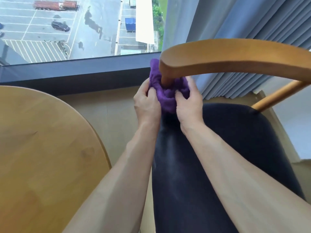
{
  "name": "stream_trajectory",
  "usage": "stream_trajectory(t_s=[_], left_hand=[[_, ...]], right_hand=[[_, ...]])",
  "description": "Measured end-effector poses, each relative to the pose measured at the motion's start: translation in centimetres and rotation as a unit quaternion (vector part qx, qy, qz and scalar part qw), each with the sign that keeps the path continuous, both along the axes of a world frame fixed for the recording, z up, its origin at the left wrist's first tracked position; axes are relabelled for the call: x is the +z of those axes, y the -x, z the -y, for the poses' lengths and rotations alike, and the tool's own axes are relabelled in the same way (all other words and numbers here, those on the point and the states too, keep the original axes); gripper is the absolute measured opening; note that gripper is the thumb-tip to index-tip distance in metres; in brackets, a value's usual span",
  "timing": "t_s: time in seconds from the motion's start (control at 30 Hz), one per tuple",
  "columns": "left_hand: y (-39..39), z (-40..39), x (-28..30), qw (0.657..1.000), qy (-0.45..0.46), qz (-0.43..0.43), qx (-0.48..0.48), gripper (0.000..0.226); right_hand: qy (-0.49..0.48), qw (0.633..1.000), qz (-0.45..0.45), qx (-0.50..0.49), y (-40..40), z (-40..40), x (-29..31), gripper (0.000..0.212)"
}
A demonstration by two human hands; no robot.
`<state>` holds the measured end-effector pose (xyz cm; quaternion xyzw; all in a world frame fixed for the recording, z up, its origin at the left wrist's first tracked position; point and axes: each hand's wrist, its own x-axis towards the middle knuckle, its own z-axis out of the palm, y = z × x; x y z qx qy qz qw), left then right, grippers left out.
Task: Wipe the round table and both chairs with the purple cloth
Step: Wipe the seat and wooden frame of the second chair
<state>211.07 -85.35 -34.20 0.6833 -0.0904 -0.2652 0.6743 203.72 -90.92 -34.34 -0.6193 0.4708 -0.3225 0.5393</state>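
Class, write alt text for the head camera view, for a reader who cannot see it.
Both hands, the left hand and the right hand, wrap a purple cloth around the upright post of a wooden chair beneath its curved backrest. The chair's dark seat lies below, a round wooden table at left, a window beyond.

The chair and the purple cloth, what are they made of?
The chair's armrest looks like smooth, lacquered wood: honey colour, soft sheen. Its seat seems dark leather or vinyl, slightly shiny. The purple cloth looks like fluffy microfibre or terry, fuzzy and bunched.
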Motion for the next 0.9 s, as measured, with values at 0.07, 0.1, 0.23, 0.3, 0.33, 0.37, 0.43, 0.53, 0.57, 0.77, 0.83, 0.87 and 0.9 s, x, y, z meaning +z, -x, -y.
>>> stream_trajectory(t_s=[0.07,0.1,0.23,0.3,0.33,0.37,0.43,0.53,0.57,0.77,0.83,0.87,0.9], left_hand=[[1.0,-0.4,-1.6,0.993,-0.117,-0.008,0.008,0.033],[1.6,-0.9,-2.2,0.982,-0.186,-0.022,0.019,0.029],[5.4,-3.1,-1.1,0.988,-0.153,-0.027,0.013,0.016],[8.3,-2.5,0.6,0.995,-0.084,-0.034,-0.038,0.020],[9.6,-1.7,1.2,0.995,-0.064,-0.044,-0.065,0.022],[11.0,-0.6,1.5,0.992,-0.059,-0.055,-0.094,0.023],[13.5,2.6,2.0,0.984,-0.074,-0.074,-0.144,0.024],[16.5,8.2,2.4,0.973,-0.084,-0.084,-0.199,0.023],[17.3,10.3,2.7,0.972,-0.069,-0.076,-0.211,0.026],[20.5,20.1,3.8,0.975,0.021,-0.078,-0.207,0.020],[20.6,21.3,2.8,0.974,0.025,-0.074,-0.211,0.021],[20.6,21.5,2.1,0.974,0.023,-0.057,-0.220,0.022],[20.8,21.5,1.1,0.973,0.023,-0.038,-0.228,0.023]], right_hand=[[-0.010,0.990,-0.138,0.036,0.4,-0.3,-0.4,0.045],[-0.018,0.981,-0.188,0.050,0.7,-0.5,-0.2,0.039],[-0.087,0.982,-0.167,-0.014,3.9,-1.0,2.1,0.033],[-0.155,0.976,-0.098,-0.115,7.4,-0.6,3.0,0.030],[-0.196,0.964,-0.046,-0.177,9.4,-0.1,3.4,0.031],[-0.228,0.944,0.010,-0.237,11.5,0.5,3.8,0.033],[-0.259,0.900,0.089,-0.339,15.4,2.4,4.2,0.041],[-0.220,0.865,0.126,-0.434,19.3,5.8,4.5,0.047],[-0.192,0.863,0.140,-0.445,20.0,7.2,4.8,0.049],[-0.109,0.902,0.189,-0.372,21.8,15.0,5.7,0.029],[-0.102,0.928,0.141,-0.330,21.8,16.5,4.6,0.023],[-0.092,0.935,0.125,-0.320,21.7,17.0,3.9,0.021],[-0.074,0.941,0.107,-0.313,21.6,17.2,3.0,0.022]])
